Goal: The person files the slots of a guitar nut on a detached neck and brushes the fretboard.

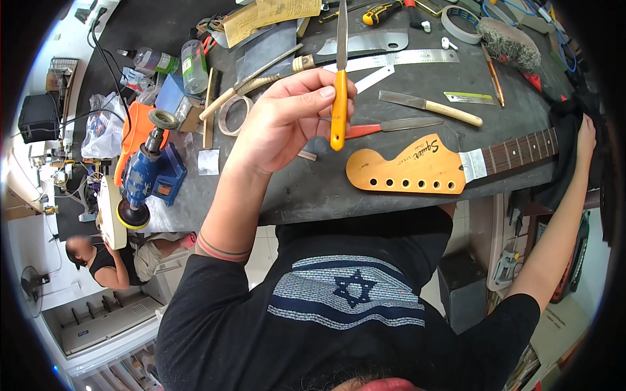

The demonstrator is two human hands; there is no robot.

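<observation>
Left hand (290, 117) pinches yellow-handled tool (339, 124), right hand (587, 133) on black cloth (568, 143) at right, grip unclear; best keep blade (342, 39) clear of near guitar neck (521, 151).

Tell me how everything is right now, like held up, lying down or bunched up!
Left hand, closed round the yellow-handled tool
Yellow-handled tool, raised above the table
Right hand, at the black cloth, grip unclear
Black cloth, bunched at the guitar neck's end
Guitar neck, lying face up, six holes without pegs
Red-handled tool, lying down
Wooden-handled tool, lying down
Blue power tool, on or off unclear
</observation>
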